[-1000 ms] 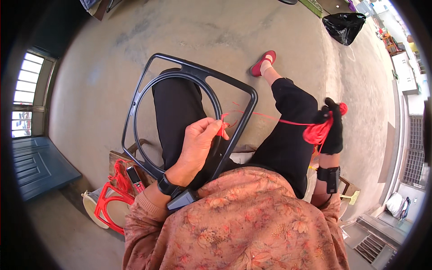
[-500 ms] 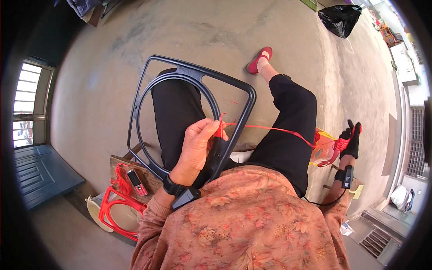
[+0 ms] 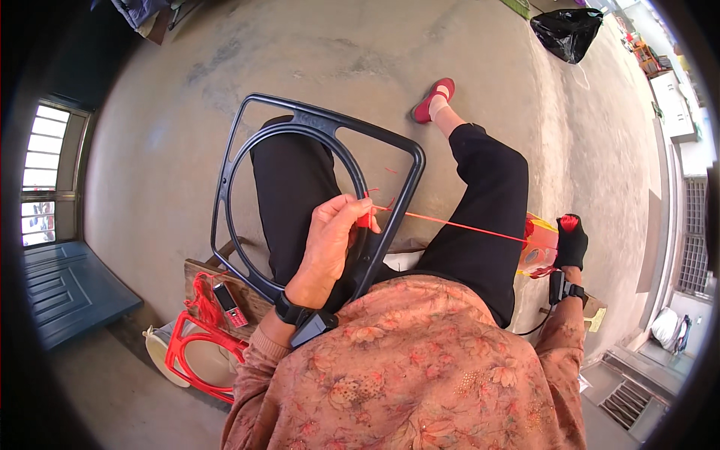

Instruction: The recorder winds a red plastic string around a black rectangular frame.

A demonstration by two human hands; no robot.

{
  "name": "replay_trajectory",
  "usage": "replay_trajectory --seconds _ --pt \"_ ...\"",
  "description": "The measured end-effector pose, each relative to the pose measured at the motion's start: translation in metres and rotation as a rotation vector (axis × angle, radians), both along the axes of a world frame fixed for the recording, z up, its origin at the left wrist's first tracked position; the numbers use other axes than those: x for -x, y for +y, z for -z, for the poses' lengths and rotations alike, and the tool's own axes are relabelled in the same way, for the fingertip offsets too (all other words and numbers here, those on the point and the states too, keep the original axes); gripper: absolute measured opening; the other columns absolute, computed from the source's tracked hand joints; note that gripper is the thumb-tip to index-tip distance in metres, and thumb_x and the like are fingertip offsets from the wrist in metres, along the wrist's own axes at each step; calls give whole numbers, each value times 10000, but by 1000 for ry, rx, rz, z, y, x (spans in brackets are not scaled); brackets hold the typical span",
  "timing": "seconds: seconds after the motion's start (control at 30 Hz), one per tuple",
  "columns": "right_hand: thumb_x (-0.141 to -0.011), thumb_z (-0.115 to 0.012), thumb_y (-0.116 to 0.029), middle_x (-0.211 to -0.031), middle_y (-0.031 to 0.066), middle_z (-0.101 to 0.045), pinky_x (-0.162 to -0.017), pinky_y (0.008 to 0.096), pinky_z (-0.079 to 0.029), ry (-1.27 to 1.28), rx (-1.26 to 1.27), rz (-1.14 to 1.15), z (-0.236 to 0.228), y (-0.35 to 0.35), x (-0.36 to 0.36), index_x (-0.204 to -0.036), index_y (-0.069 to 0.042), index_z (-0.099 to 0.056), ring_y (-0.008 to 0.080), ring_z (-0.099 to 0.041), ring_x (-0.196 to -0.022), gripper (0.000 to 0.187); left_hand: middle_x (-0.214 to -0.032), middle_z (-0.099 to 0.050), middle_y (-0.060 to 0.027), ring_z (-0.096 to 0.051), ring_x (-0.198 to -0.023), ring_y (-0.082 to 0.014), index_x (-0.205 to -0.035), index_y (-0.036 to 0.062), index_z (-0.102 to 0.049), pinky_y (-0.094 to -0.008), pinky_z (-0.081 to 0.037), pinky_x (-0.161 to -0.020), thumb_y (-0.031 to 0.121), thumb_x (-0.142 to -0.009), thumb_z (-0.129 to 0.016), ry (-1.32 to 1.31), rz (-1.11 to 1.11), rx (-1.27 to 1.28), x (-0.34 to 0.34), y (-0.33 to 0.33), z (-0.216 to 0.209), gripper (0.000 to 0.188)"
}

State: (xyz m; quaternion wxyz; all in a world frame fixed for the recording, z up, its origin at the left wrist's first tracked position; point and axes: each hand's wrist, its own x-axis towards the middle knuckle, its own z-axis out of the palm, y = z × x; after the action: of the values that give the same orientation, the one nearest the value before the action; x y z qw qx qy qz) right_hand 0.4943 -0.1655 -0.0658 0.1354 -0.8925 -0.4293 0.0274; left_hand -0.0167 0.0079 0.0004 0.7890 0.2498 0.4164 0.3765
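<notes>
My left hand (image 3: 327,232) is closed in a pinch on the ring bar of a black plastic frame (image 3: 416,169), where red ribbon (image 3: 364,220) is wound round it. The frame, a round opening inside a rounded square, rests tilted over my left thigh. From the pinch a red strand (image 3: 465,224) runs tight to the right across my thigh. My right hand (image 3: 572,246), in a black glove with red at the fingers, is out at the right in a fist. What it grips is mostly hidden, but the strand leads toward it. A red and yellow printed container (image 3: 539,247) stands beside it.
At my left a wooden bench (image 3: 255,301) carries a red phone (image 3: 229,304) and loose red strands (image 3: 202,301). A red plastic frame (image 3: 196,356) leans over a pale bucket (image 3: 157,352). A black plastic bag (image 3: 567,34) lies far right.
My right hand has gone from spread fingers to a fist, turning slightly. The slack, sagging ribbon has become a straight tight line. My left hand holds its place on the black frame.
</notes>
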Motion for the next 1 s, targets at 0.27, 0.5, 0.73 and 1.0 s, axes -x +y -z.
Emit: replay_trajectory --seconds 0.27,0.5,0.73,1.0 --pt "-826 -680 -310 -807 127 -676 -658 393 -509 -135 -25 114 -6 4 13 -999 -156 -577 317 -672 -779 253 -699 -634 -69 -589 -595 -94 -777 43 -592 -206 -479 -554 156 -917 -571 16 66 17 1 -4 -2 181" --pt "-862 -654 -337 -703 63 -615 -571 344 -464 1 -322 142 -10 23 10 -973 -114 -578 213 -602 -616 260 -724 -653 -59 -598 -613 -64 -827 26 -625 -173 -476 -560 163 -927 -582 -109 69 -14 4 -7 -4 175" --pt "-906 -606 -217 -1001 78 -651 -807 270 -478 953 -548 -119 -83 106 120 -1100 -33 -624 145 -615 -893 268 -732 -640 -72 -611 -668 -110 -861 3 -624 -217 -496 -636 137 -916 -577 -150 90 36 1 -10 0 152" --pt "-875 -624 -101 -952 25 -624 -719 245 -471 1645 -435 -96 19 157 277 -1113 -28 -600 96 -574 -818 251 -745 -638 -90 -631 -678 -154 -853 -16 -626 -261 -523 -646 128 -897 -588 -196 207 153 -11 -12 -3 155"
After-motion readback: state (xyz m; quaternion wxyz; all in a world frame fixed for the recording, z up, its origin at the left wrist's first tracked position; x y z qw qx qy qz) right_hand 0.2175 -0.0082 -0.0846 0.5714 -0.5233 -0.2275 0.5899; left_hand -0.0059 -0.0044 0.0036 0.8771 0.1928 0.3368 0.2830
